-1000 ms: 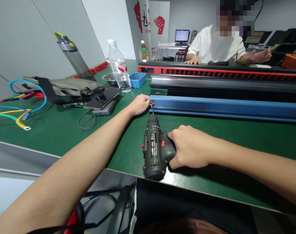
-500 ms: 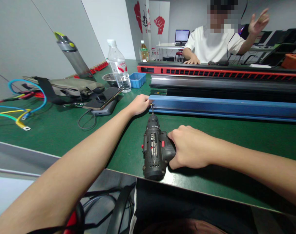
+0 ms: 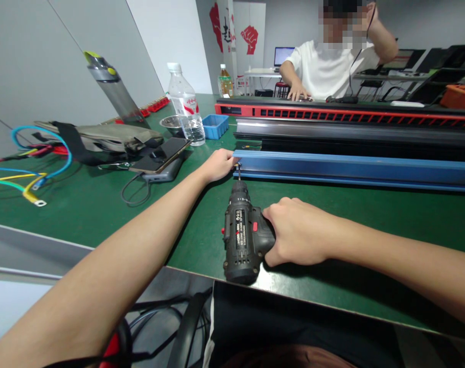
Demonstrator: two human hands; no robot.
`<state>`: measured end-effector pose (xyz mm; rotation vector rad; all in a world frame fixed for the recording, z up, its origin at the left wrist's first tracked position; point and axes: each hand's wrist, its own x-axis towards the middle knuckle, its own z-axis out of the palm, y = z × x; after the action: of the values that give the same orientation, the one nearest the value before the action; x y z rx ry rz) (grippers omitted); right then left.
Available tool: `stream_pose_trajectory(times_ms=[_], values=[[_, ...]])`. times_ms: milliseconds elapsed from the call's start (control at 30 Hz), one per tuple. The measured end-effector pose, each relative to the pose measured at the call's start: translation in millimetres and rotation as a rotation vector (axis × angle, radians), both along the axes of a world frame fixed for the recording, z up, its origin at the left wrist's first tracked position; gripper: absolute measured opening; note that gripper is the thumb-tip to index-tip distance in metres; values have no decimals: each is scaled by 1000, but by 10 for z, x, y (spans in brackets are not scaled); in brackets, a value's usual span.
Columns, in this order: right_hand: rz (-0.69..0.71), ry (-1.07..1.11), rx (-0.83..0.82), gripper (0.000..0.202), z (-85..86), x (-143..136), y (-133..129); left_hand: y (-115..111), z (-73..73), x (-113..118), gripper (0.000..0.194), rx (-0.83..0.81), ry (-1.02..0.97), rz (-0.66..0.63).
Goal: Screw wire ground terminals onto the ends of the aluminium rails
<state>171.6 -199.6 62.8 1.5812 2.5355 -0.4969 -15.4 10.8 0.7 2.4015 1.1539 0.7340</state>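
Note:
A long blue metal profile [image 3: 351, 166] lies across the green table [image 3: 202, 230]. At its left end is my left hand [image 3: 219, 165], fingers closed on the profile's end. My right hand [image 3: 294, 232] is wrapped round the handle of a black power drill [image 3: 240, 240], which lies on its side, pointing away from me. The drill's bit meets the left end of the profile, beside my left fingertips. Whatever small part sits at the tip is too small to tell.
Behind the profile lie a dark rail [image 3: 332, 129] and a red-and-black rail [image 3: 332, 111]. A water bottle [image 3: 186, 107], blue tray [image 3: 216, 126], phone [image 3: 161, 155], bag [image 3: 102, 137] and cables stand left. A person in a white shirt [image 3: 326, 69] sits opposite.
The person opposite has brought a raised hand in towards the head, and their other hand has shifted slightly left. My hands and the drill look unchanged.

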Motion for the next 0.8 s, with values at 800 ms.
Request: stream_pose_trajectory(times_ms=[800], values=[[-2, 9, 12, 36, -14, 8, 3, -3, 5, 8, 41, -16, -1, 8]])
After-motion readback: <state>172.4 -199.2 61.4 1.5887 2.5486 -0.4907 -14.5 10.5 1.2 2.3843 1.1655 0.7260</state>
